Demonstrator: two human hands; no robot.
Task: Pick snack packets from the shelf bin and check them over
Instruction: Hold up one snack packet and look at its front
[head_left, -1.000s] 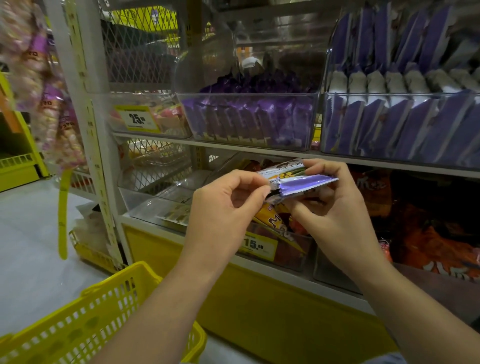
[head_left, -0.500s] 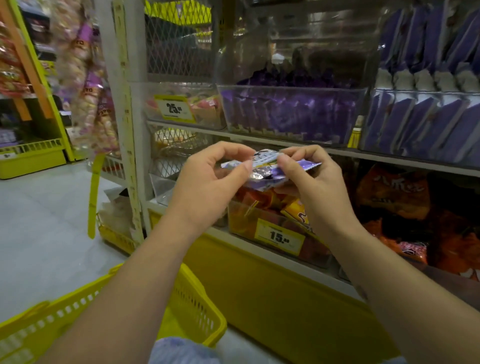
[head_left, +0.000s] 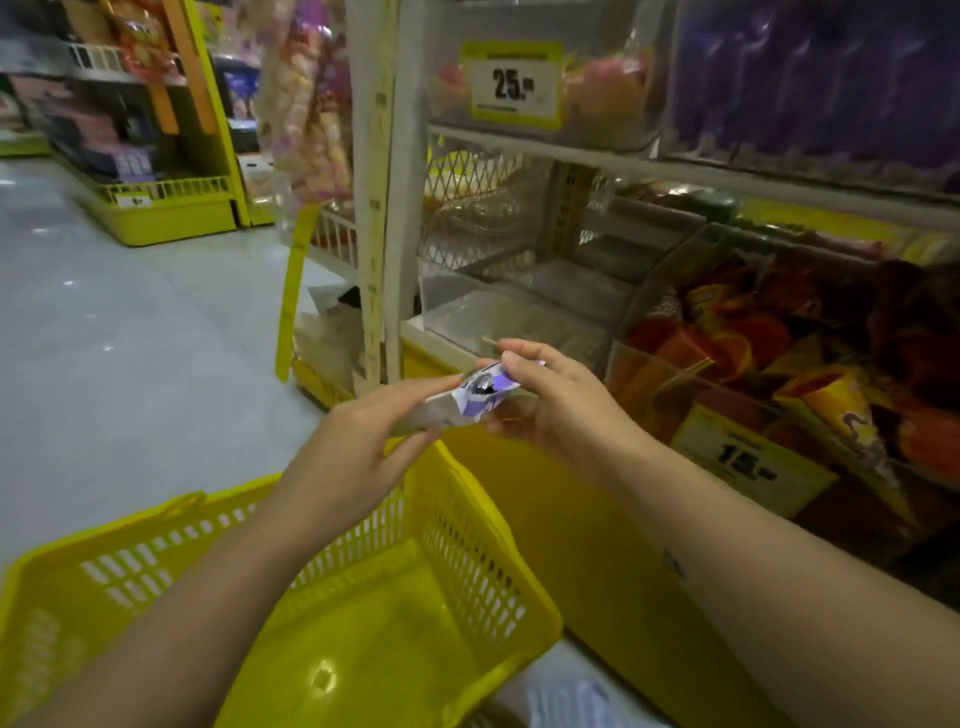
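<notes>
We hold the snack packet (head_left: 480, 397) over the yellow basket (head_left: 483, 530), its long axis running from left hand (head_left: 358, 457) to right hand (head_left: 563, 410), both hands' fingers (head_left: 421, 387) pinching its ends.

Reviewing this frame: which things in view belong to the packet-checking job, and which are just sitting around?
Part of the job:
- purple snack packet, pinched between both hands
- left hand
- right hand
- bin of purple packets on the upper shelf

Just there:
- yellow basket below the hands
- orange packets in the lower bin
- 25 price tag
- 15 price tag
</notes>
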